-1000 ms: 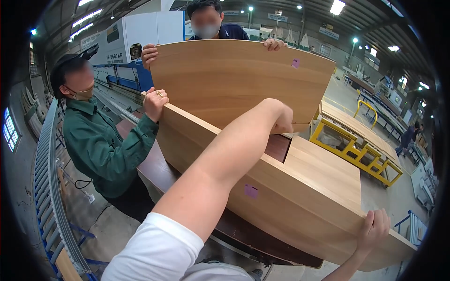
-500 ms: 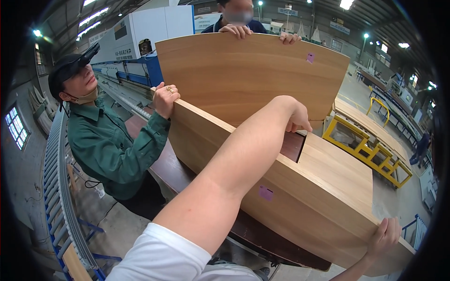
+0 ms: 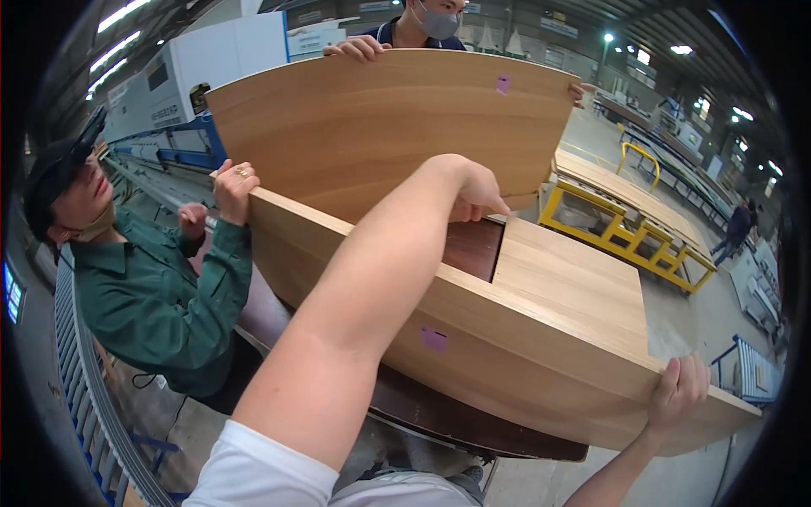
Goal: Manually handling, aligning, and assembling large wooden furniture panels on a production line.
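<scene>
A long wooden board (image 3: 541, 372) stands on edge in front of me, with a purple sticker on its near face. My right hand (image 3: 681, 387) is closed over its top edge at the right end. My left arm reaches across the board. Beyond it my left hand (image 3: 475, 193) hangs over a dark rectangular opening (image 3: 473, 249), index finger stretched toward the opening's far corner, the other fingers bent and partly hidden. The opening borders a flat wooden panel (image 3: 574, 287) behind the board. Farther back stands a larger wooden panel (image 3: 389, 122), also with a purple sticker.
A co-worker in a green shirt (image 3: 152, 313) grips the board's left end. Behind the larger panel another person (image 3: 420, 32) holds its edges. Brown boards (image 3: 473, 414) lie below. A yellow-framed cart (image 3: 625, 224) stands right; a roller conveyor (image 3: 89, 414) runs along the left.
The view has swung, shifting most things left. The person at the back has moved one hand to the larger panel's right edge. The green-shirted co-worker's other hand has come into sight.
</scene>
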{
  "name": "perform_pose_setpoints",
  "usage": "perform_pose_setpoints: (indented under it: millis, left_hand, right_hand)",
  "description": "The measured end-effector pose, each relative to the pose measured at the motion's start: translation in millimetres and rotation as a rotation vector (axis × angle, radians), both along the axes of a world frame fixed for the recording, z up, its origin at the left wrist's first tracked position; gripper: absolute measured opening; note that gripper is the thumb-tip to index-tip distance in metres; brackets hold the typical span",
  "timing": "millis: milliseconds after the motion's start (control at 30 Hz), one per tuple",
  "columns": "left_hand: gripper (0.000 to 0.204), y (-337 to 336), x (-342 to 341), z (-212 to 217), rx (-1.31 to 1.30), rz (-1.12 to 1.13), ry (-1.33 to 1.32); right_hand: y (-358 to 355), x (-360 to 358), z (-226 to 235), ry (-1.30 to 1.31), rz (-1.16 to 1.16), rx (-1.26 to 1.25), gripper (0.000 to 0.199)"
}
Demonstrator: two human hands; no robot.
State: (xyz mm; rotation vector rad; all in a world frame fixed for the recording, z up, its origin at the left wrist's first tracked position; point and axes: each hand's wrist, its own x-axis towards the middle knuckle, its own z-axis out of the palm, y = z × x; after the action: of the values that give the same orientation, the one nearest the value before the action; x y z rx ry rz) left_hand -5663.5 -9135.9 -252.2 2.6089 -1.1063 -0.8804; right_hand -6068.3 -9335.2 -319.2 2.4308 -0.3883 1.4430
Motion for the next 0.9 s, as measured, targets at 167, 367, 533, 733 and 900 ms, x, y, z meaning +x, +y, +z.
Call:
perform_pose_setpoints:
  millis: [167,367,533,733,900]
  left_hand:
    - [0.056,10.4,-3.9,6.8,-0.018,0.003,0.019]
    - [0.053,22.3,-3.3,15.0,-0.009,0.048,0.008]
    - [0.052,19.4,-8.0,21.1,-0.001,0.04,-0.015]
    - [0.051,23.0,-5.7,20.3,-0.005,0.054,-0.022]
    - [0.052,21.3,-3.5,20.2,0.006,0.063,-0.011]
  right_hand:
    - [8.9,5.2,4.7,-0.033,0.05,0.0,0.039]
    - [16.6,7.5,10.0,-0.01,0.007,0.022,0.04]
    - [16.8,2.5,16.2,-0.017,0.005,0.017,0.04]
    - [22.6,6.8,19.3,-0.051,0.053,0.006,0.04]
    - [20.4,4.3,18.6,-0.029,0.047,0.023,0.04]
